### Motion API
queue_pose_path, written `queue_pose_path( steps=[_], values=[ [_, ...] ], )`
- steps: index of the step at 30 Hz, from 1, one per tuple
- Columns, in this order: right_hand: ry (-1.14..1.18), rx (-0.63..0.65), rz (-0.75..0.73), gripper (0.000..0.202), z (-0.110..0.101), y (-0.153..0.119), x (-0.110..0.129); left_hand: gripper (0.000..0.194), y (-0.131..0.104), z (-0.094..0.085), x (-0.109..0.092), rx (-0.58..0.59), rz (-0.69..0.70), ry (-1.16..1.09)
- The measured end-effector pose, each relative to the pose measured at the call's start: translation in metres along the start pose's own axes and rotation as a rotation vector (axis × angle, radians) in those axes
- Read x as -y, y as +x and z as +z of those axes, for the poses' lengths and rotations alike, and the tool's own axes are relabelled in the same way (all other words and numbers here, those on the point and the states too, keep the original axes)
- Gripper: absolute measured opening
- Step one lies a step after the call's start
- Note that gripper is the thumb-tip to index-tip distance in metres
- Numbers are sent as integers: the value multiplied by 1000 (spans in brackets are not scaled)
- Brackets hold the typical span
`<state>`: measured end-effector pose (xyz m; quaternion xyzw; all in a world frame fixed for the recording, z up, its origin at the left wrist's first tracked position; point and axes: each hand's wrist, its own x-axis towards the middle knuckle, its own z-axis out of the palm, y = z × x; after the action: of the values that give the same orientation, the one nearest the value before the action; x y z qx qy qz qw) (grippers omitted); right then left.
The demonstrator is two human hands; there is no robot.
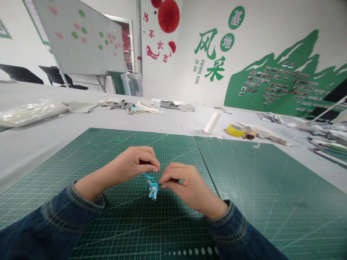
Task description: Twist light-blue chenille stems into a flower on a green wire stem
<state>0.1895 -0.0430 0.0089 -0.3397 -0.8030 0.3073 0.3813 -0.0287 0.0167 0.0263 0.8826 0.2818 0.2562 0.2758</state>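
Over the green cutting mat hangs a small light-blue and white tassel-like piece, perhaps beaded or of yarn, its strands fanning downward. My right hand pinches its upper end between thumb and index finger. A blue strand runs from the piece up and left, passing below the fingers of my left hand. That hand is closed in a pinch just above and left of the piece. Whatever lies between its fingertips is too small to make out.
A second cutting mat adjoins on the right. Beyond the mats are a white thread cone, yellow tape and folded fabric pieces. A plastic-wrapped bundle lies far left, and cluttered materials lie right.
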Motion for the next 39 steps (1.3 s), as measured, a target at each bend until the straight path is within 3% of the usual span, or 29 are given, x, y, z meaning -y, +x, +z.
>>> queue_pose_path(
  steps=[4, 10, 18, 24, 32, 39],
  values=[
    [299, -111, 160, 14, 0, 2, 4, 13, 3, 5, 5, -35, -98, -235],
    [683, -279, 442, 13, 4, 2, -5, 17, 7, 23, 2, -190, -251, -246],
    [851, -377, 505, 21, 8, 6, -8, 20, 6, 35, -19, -289, -297, -224],
    [774, -386, 524, 22, 12, 5, -8, 17, 4, 42, -30, -336, -287, -148],
    [618, -350, 542, 15, 17, 6, -9, 17, 1, 49, -36, -366, -160, 78],
    [291, -406, 505, 14, 16, 4, -6, 18, -6, 57, -37, -376, -5, 350]
  ],
)
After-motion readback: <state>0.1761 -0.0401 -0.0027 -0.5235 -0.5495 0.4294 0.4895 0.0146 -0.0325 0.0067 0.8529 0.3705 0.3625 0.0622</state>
